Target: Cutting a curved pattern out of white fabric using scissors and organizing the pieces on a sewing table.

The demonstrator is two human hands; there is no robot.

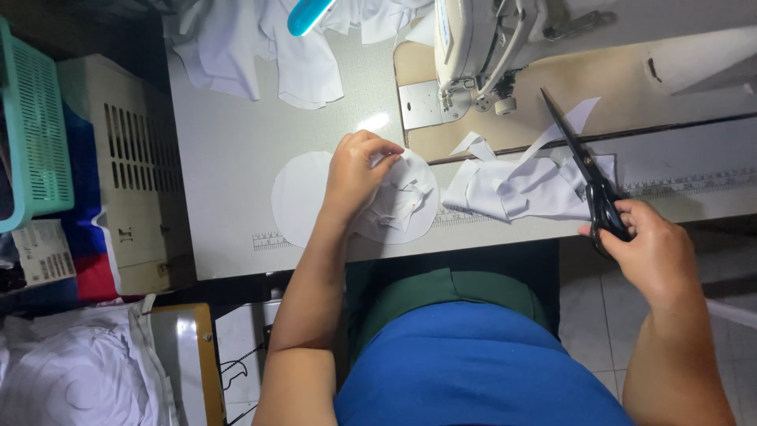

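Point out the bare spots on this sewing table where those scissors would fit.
One free patch: the table between the heaped white fabric at the back and the round white pieces under the left hand. Another lies right of the scissors in the right hand. Crowded: around the sewing machine and the white scraps.

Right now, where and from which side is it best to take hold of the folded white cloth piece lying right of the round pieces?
Probably grip the folded white cloth piece at its left edge, coming from the left. That end lies flat and free on the table, while the scissors in the right hand cross its right end. The left hand is nearest.
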